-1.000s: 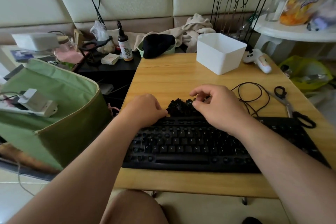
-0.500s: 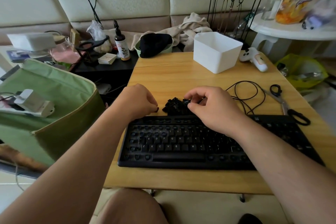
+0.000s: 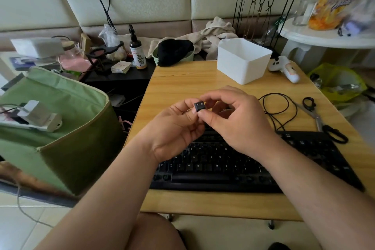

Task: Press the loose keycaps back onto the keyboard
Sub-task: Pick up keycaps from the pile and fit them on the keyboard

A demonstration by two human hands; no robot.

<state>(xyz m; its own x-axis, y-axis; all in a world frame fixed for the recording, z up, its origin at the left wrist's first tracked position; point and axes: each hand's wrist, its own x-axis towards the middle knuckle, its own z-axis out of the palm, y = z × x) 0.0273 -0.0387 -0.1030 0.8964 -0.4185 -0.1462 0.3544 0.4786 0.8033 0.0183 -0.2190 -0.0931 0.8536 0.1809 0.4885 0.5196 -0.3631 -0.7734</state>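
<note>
Black keyboard (image 3: 233,164) nearest on the wooden table (image 3: 182,81), most lettered keys seated, top rows hidden behind the hands; held up above it, one keycap (image 3: 199,107), seemingly marked 2, pinched by right hand (image 3: 235,117) and touched by left hand (image 3: 174,128) fingertips; not yet pressed in, judged early; beyond, cable (image 3: 284,107), scissors (image 3: 322,122), white bin (image 3: 243,61), padded wall.
</note>
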